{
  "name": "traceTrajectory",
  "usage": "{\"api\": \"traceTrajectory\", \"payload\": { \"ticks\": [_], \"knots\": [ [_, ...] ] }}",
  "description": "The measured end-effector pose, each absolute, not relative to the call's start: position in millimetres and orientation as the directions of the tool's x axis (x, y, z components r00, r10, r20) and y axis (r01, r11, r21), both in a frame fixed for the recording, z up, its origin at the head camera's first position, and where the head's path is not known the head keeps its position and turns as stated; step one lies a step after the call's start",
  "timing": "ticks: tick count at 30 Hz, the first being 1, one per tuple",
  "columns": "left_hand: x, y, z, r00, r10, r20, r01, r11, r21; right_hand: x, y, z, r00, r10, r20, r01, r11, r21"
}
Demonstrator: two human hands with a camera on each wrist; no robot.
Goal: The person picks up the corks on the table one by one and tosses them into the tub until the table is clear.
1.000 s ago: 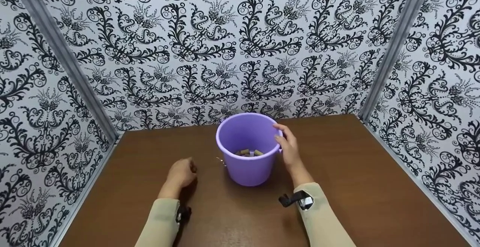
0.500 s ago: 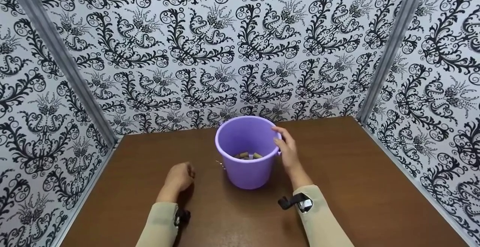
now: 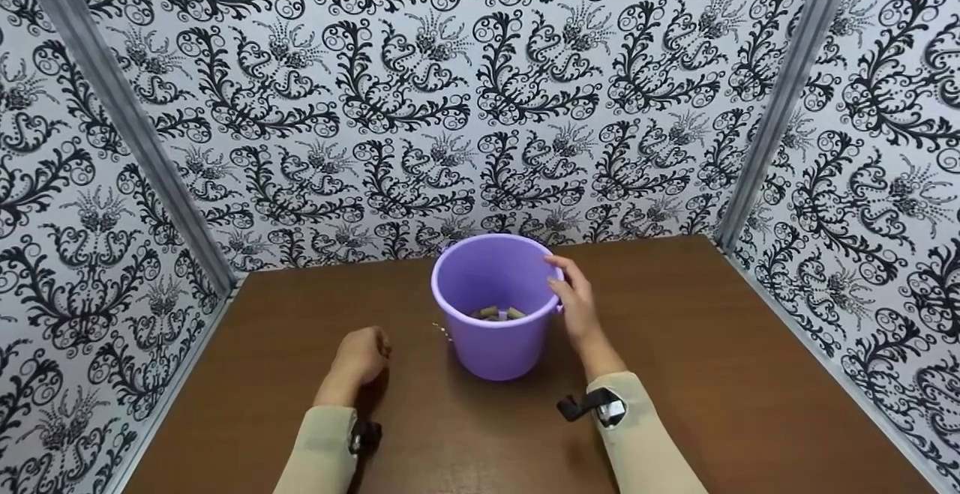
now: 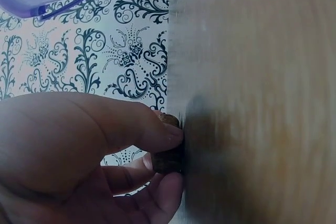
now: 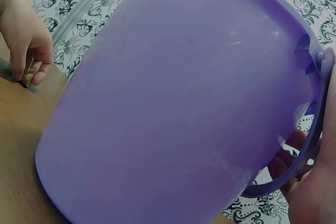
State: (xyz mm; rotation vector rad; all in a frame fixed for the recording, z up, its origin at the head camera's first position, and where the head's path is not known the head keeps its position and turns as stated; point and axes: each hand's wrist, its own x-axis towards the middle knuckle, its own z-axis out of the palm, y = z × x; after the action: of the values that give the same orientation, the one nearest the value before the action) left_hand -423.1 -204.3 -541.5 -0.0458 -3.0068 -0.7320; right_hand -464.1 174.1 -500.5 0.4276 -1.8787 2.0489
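Note:
A purple bucket stands upright on the brown table, with several short tan pieces at its bottom. My right hand grips the bucket's right rim, beside its purple handle. To the left of the bucket, my left hand is low at the tabletop. Its thumb and fingers pinch a small brown cork-like piece, which touches or nearly touches the table. In the head view that piece is hidden by the hand, but the right wrist view shows a bit of it.
The brown table ends at a patterned wall behind the bucket, and similar panels with grey metal posts stand on both sides. A thin light-coloured thing shows at the bucket's left side. Black straps sit on both sleeves.
The head view has tilted a little, so the table and bucket appear slightly lower. Both hands keep their places relative to the bucket.

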Motion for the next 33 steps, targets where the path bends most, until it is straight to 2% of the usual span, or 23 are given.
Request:
{"api": "traceTrajectory", "payload": {
  "ticks": [15, 23, 33],
  "knots": [
    [-417.0, -202.7, -532.4, -0.997, 0.003, 0.076, 0.04, 0.874, 0.484, -463.5, 173.1, -501.5, -0.886, 0.03, 0.463, -0.463, -0.094, -0.881],
    [-414.6, -202.1, -520.0, -0.992, -0.008, 0.128, 0.056, 0.872, 0.487, -465.2, 172.7, -502.0, -0.882, 0.025, 0.47, -0.47, -0.101, -0.877],
    [-416.3, -196.5, -508.4, -0.95, -0.038, 0.31, 0.143, 0.829, 0.54, -462.8, 172.8, -500.6, -0.881, 0.022, 0.473, -0.472, -0.105, -0.875]
  ]
}}
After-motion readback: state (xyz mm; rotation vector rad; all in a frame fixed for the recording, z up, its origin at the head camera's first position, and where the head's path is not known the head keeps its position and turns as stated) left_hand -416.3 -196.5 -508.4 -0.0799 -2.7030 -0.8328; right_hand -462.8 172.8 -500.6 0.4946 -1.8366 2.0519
